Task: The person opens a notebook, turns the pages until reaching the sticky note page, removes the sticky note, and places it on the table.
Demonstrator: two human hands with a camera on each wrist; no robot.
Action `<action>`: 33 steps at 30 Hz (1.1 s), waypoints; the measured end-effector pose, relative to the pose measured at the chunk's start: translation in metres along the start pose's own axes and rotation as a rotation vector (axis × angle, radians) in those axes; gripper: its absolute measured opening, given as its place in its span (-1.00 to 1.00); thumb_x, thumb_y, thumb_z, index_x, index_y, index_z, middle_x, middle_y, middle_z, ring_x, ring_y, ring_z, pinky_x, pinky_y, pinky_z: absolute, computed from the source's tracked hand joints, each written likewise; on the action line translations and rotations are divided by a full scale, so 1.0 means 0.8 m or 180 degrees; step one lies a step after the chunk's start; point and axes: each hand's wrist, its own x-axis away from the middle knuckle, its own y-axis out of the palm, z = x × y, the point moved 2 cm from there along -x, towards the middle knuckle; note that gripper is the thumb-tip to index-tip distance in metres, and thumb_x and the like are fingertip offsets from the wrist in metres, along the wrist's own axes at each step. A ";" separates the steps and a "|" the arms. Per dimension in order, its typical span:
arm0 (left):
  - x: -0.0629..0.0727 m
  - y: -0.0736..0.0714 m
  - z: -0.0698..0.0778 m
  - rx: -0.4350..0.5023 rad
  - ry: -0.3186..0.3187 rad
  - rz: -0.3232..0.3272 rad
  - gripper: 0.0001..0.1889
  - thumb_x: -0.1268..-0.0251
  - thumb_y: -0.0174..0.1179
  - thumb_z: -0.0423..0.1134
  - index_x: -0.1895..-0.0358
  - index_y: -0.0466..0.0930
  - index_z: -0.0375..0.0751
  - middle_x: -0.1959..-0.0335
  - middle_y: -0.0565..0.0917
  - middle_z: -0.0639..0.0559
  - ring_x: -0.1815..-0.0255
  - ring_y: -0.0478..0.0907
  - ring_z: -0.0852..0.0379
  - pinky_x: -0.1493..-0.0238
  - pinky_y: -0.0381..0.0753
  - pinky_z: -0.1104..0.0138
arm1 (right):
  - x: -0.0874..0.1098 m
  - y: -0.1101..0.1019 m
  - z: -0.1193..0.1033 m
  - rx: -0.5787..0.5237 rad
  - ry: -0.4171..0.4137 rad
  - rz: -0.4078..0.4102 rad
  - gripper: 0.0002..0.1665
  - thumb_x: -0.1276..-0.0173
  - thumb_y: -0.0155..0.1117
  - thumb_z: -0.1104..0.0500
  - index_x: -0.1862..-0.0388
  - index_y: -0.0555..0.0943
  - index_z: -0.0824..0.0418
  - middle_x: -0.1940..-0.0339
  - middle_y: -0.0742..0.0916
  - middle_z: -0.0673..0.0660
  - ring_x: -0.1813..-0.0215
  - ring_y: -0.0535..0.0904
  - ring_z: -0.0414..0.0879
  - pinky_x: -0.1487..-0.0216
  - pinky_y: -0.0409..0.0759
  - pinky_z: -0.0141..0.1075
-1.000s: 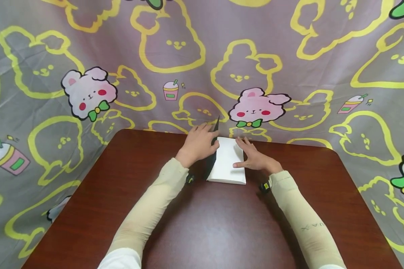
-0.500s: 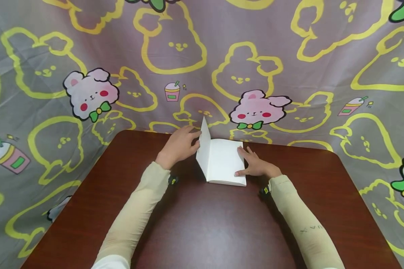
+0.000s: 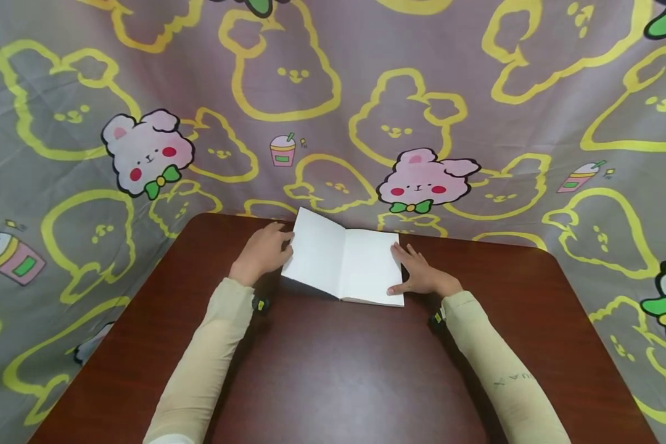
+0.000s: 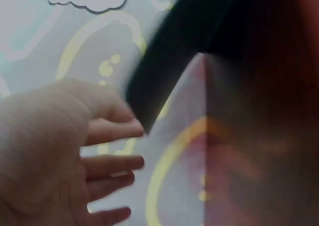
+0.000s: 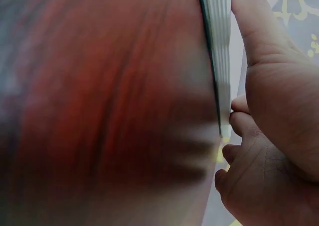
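Note:
A notebook with blank white pages (image 3: 372,265) and a dark cover (image 4: 164,66) lies near the table's back edge. Its left leaf (image 3: 315,253) is raised at a slant, its dark outer side seen in the left wrist view. At that leaf's outer edge, the thumb and index finger of my left hand (image 3: 261,251) pinch it, the other fingers spread loosely. My right hand (image 3: 422,271) rests on the right edge of the page, thumb near the lower corner and fingers extended at the side. The right wrist view shows the stacked page edges (image 5: 222,56) beside the thumb.
The brown wooden table (image 3: 361,370) extends around the notebook. A grey patterned curtain (image 3: 333,135) hangs behind the table and along both sides. Small black wrist devices (image 3: 261,304) sit under both wrists.
My left hand has moved left, swinging the cover leaf from nearly upright over to a low slant. The white inside now shows widely. My right hand has stayed by the right page, shifting only slightly.

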 end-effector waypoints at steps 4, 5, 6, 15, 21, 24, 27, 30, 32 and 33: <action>0.001 0.025 -0.012 -0.0018 -0.0219 -0.0332 -0.57 -0.45 0.01 -0.26 -0.27 0.60 -0.36 -0.40 0.44 -0.41 -0.52 0.26 -0.35 -0.47 0.28 -0.14 | 0.004 0.001 -0.002 -0.0086 0.0048 -0.0018 0.48 -0.13 0.56 -0.25 -0.66 -0.15 0.38 -0.69 -0.07 0.37 -0.64 -0.33 0.44 -0.50 -0.26 0.44; 0.000 0.032 -0.013 -0.0045 -0.0221 -0.0395 -0.59 -0.46 0.00 -0.27 -0.24 0.61 -0.35 -0.39 0.46 -0.40 -0.51 0.26 -0.36 -0.47 0.28 -0.15 | 0.004 0.002 -0.002 -0.0079 0.0059 -0.0033 0.48 -0.13 0.55 -0.26 -0.66 -0.16 0.38 -0.69 -0.07 0.37 -0.64 -0.32 0.45 -0.49 -0.25 0.45; -0.001 0.039 -0.013 -0.0089 -0.0211 -0.0443 -0.60 -0.45 0.00 -0.26 -0.21 0.63 -0.35 -0.37 0.49 -0.39 -0.51 0.28 -0.35 -0.46 0.30 -0.16 | 0.004 0.003 -0.002 -0.0083 0.0067 -0.0047 0.48 -0.14 0.55 -0.25 -0.66 -0.16 0.38 -0.69 -0.07 0.37 -0.64 -0.32 0.45 -0.48 -0.25 0.46; -0.020 0.083 0.026 -0.0184 -0.0040 -0.0799 -0.51 -0.59 0.00 -0.11 -0.40 0.46 -0.33 -0.43 0.43 -0.36 -0.49 0.32 -0.28 -0.47 0.31 -0.05 | 0.004 0.003 0.001 -0.0142 0.0153 -0.0074 0.49 -0.14 0.56 -0.23 -0.68 -0.20 0.32 -0.70 -0.10 0.30 -0.66 -0.34 0.40 -0.48 -0.31 0.46; -0.039 0.102 0.051 -0.0064 0.0061 -0.0873 -0.39 -0.62 -0.06 0.03 -0.57 0.24 -0.20 -0.59 0.15 -0.34 -0.61 0.06 -0.32 -0.56 0.11 -0.11 | 0.001 0.003 0.001 -0.0180 0.0106 -0.0046 0.49 -0.13 0.56 -0.25 -0.67 -0.19 0.33 -0.70 -0.10 0.32 -0.65 -0.34 0.41 -0.46 -0.31 0.48; -0.045 0.108 0.058 -0.0082 0.0073 -0.0898 -0.36 -0.62 -0.08 0.10 -0.61 0.16 -0.10 -0.63 0.06 -0.29 -0.64 -0.04 -0.35 -0.58 0.03 -0.15 | 0.001 0.004 0.001 -0.0194 0.0083 -0.0063 0.50 -0.12 0.57 -0.25 -0.67 -0.18 0.33 -0.70 -0.10 0.33 -0.65 -0.33 0.42 -0.46 -0.30 0.49; -0.048 0.110 0.061 -0.0083 -0.0017 -0.0931 -0.34 -0.61 -0.10 0.14 -0.63 0.11 -0.02 -0.66 0.00 -0.25 -0.65 -0.08 -0.33 -0.58 -0.01 -0.17 | 0.000 0.004 0.000 -0.0209 0.0054 -0.0048 0.49 -0.12 0.57 -0.24 -0.67 -0.16 0.32 -0.70 -0.09 0.31 -0.65 -0.32 0.41 -0.46 -0.29 0.49; -0.048 0.110 0.061 0.0024 -0.0071 -0.0995 -0.33 -0.62 -0.13 0.15 -0.65 0.05 0.01 -0.67 -0.04 -0.23 -0.66 -0.11 -0.32 -0.58 -0.04 -0.20 | 0.001 0.002 0.001 -0.0201 0.0043 -0.0041 0.49 -0.12 0.58 -0.24 -0.68 -0.17 0.32 -0.70 -0.09 0.30 -0.66 -0.32 0.40 -0.46 -0.29 0.48; -0.047 0.112 0.060 0.0090 -0.0076 -0.1044 -0.32 -0.63 -0.15 0.16 -0.66 0.01 0.03 -0.67 -0.07 -0.23 -0.66 -0.13 -0.32 -0.58 -0.06 -0.21 | 0.001 0.002 0.002 -0.0198 0.0034 -0.0050 0.50 -0.11 0.57 -0.24 -0.67 -0.17 0.33 -0.70 -0.09 0.32 -0.65 -0.32 0.41 -0.45 -0.28 0.50; -0.046 0.113 0.060 0.0113 -0.0067 -0.1063 -0.32 -0.63 -0.16 0.16 -0.66 -0.01 0.03 -0.67 -0.08 -0.22 -0.66 -0.14 -0.32 -0.58 -0.06 -0.21 | 0.001 0.001 0.002 -0.0193 0.0036 -0.0059 0.50 -0.11 0.57 -0.25 -0.67 -0.18 0.33 -0.70 -0.10 0.32 -0.65 -0.32 0.41 -0.45 -0.28 0.50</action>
